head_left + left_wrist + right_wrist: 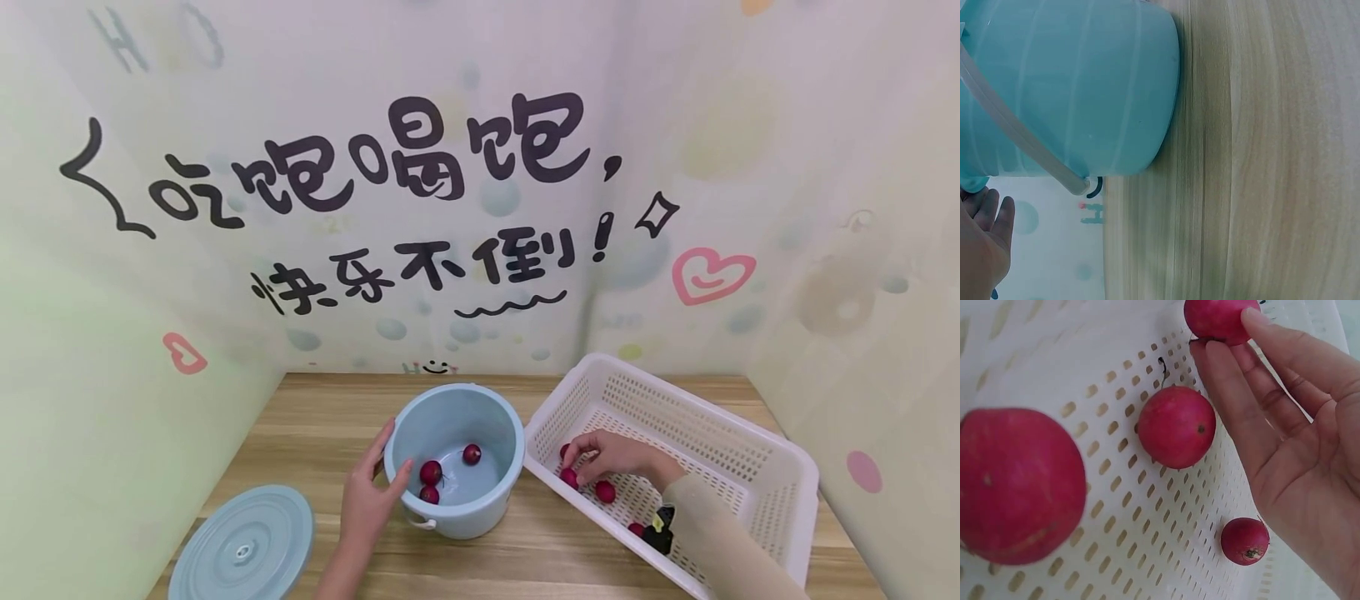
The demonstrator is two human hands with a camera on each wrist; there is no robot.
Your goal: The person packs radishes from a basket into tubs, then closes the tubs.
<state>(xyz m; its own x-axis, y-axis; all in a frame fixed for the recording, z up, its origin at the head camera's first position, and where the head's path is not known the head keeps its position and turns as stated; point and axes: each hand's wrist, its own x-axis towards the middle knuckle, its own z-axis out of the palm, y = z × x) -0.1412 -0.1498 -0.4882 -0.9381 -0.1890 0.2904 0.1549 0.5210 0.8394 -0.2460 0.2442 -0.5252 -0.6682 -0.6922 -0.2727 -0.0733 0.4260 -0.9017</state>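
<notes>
While the left hand (366,502) held a round light-blue plastic bucket (471,523), the right hand (618,457) pinched a round red radish (569,478) in a white perforated plastic basket (804,483), just right of that bucket.

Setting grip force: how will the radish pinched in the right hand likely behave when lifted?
The radish seems firm, as no dent shows where the right hand pinches it. Its smooth, slightly shiny skin may slip under a loose pinch. Being nearly round, it would probably roll a little if dropped.
</notes>
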